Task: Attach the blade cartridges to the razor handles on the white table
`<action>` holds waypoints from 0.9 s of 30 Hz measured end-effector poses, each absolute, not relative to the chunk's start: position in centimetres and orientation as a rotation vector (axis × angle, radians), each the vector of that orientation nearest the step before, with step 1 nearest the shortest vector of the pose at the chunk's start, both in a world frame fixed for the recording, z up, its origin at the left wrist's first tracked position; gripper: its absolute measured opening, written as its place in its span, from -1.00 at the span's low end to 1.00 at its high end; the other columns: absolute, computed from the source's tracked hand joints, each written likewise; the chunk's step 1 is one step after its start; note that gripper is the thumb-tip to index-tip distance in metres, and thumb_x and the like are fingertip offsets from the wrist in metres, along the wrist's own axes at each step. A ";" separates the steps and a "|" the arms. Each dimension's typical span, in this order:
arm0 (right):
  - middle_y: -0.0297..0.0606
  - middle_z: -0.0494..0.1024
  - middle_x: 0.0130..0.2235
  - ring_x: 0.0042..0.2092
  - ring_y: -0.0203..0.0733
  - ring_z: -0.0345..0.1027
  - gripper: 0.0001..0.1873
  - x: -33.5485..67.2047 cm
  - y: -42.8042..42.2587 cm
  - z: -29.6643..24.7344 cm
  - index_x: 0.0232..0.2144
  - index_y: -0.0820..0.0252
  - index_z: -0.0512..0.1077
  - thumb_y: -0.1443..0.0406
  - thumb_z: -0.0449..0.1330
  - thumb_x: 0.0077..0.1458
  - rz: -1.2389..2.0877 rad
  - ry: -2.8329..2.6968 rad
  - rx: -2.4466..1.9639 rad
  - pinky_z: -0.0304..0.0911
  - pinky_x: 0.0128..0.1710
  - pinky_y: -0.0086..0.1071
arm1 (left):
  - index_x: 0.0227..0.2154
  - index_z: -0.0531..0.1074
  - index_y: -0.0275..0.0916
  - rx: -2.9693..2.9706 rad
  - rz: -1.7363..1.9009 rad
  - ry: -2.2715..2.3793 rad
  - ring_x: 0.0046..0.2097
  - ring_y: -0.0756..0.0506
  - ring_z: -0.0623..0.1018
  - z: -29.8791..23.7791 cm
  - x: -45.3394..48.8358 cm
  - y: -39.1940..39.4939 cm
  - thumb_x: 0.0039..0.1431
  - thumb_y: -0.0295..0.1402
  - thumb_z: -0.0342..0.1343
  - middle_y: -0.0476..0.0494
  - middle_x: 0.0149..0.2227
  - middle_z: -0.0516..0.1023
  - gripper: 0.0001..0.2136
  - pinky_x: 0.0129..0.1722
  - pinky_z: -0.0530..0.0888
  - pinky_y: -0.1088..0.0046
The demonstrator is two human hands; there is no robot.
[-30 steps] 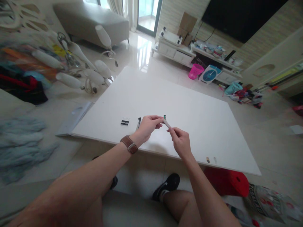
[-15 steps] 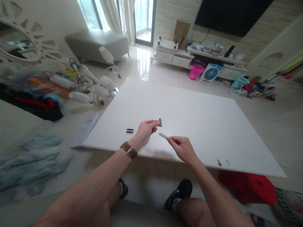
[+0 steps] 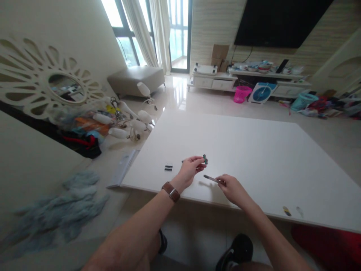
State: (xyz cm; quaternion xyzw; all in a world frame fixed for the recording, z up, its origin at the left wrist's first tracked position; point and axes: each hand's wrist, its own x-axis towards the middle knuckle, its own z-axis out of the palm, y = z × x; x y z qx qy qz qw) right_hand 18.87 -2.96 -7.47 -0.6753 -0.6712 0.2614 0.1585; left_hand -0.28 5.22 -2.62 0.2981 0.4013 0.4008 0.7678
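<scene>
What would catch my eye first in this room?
Probably the broad white surface mid-picture, above which the left hand pinches a small greenish piece and the right hand a thin rod. Beyond it, a bright pink basket stands on the floor, and a large black screen hangs at upper right.

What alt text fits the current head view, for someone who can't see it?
Over a white table, a person's left hand pinches a small green-and-dark piece, and the right hand holds a thin grey stick, apart from it. A small black-striped item lies left of both hands.
</scene>
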 end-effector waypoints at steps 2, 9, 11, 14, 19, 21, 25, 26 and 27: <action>-0.14 0.59 -0.28 -0.26 -0.11 0.43 -0.76 19.2 -2.7 -7.8 -0.20 0.20 0.55 0.39 0.11 0.13 0.754 -1.876 -1.983 0.23 -0.21 -0.31 | -0.40 0.49 -0.33 0.635 0.864 0.843 -0.32 -0.01 0.58 -2.3 -0.3 5.2 -0.06 -0.38 0.37 -0.24 -0.25 0.63 -0.80 -0.21 0.40 0.43; -0.15 0.51 -0.27 -0.24 -0.16 0.38 -0.80 18.0 -1.8 -9.5 -0.33 0.23 0.50 0.46 0.08 0.10 0.619 -1.925 -2.017 0.18 -0.23 -0.37 | -0.41 0.40 -0.30 0.627 0.845 0.793 -0.31 -0.03 0.59 -1.3 0.7 4.6 0.02 -0.40 0.28 -0.30 -0.20 0.65 -0.84 -0.27 0.37 0.45; -0.14 0.49 -0.25 -0.24 -0.17 0.37 -0.79 18.5 -1.8 -10.0 -0.33 0.24 0.52 0.45 0.07 0.12 0.604 -1.935 -2.053 0.17 -0.23 -0.39 | -0.42 0.36 -0.29 0.616 0.854 0.791 -0.31 -0.04 0.60 -1.3 0.2 4.7 0.04 -0.42 0.26 -0.29 -0.21 0.64 -0.84 -0.25 0.38 0.44; -0.14 0.49 -0.27 -0.27 -0.17 0.37 -0.79 19.6 -1.8 -10.7 -0.33 0.23 0.53 0.40 0.08 0.16 0.592 -1.928 -2.130 0.16 -0.26 -0.39 | -0.42 0.33 -0.28 0.599 0.882 0.776 -0.29 -0.06 0.61 -1.1 -0.5 5.0 0.06 -0.43 0.24 -0.30 -0.21 0.64 -0.85 -0.21 0.39 0.42; -0.14 0.53 -0.28 -0.25 -0.16 0.38 -0.82 19.1 -1.5 -11.0 -0.34 0.22 0.53 0.35 0.11 0.15 0.608 -1.938 -2.180 0.13 -0.28 -0.39 | -0.43 0.32 -0.28 0.569 0.909 0.736 -0.33 -0.05 0.61 -0.5 0.1 4.9 0.08 -0.48 0.18 -0.28 -0.25 0.64 -0.88 -0.21 0.40 0.41; -0.14 0.55 -0.28 -0.26 -0.16 0.39 -0.84 18.1 -1.6 -10.9 -0.35 0.21 0.52 0.35 0.12 0.14 0.627 -1.931 -2.192 0.11 -0.30 -0.39 | -0.43 0.32 -0.28 0.567 0.905 0.729 -0.36 -0.03 0.59 -0.4 0.5 4.7 0.07 -0.49 0.19 -0.27 -0.28 0.64 -0.88 -0.23 0.40 0.42; -0.17 0.58 -0.33 -0.32 -0.18 0.40 -0.87 17.2 -2.0 -10.6 -0.38 0.20 0.50 0.38 0.14 0.08 0.660 -1.886 -2.241 0.06 -0.35 -0.40 | -0.42 0.31 -0.28 0.577 0.901 0.722 -0.38 -0.02 0.58 -0.4 0.4 4.4 0.06 -0.50 0.20 -0.26 -0.30 0.63 -0.86 -0.26 0.40 0.43; -0.18 0.58 -0.34 -0.33 -0.19 0.40 -0.87 17.3 -2.0 -10.7 -0.38 0.19 0.50 0.40 0.14 0.07 0.669 -1.874 -2.250 0.04 -0.36 -0.40 | -0.42 0.31 -0.28 0.577 0.906 0.721 -0.39 -0.02 0.58 -0.4 0.2 4.4 0.05 -0.49 0.21 -0.25 -0.30 0.63 -0.85 -0.26 0.40 0.43; -0.19 0.58 -0.35 -0.34 -0.19 0.40 -0.87 17.4 -2.0 -10.7 -0.37 0.19 0.49 0.41 0.13 0.05 0.677 -1.863 -2.255 0.03 -0.38 -0.41 | -0.42 0.32 -0.28 0.576 0.911 0.720 -0.39 -0.01 0.58 -0.4 0.0 4.5 0.05 -0.49 0.22 -0.24 -0.31 0.63 -0.85 -0.26 0.40 0.44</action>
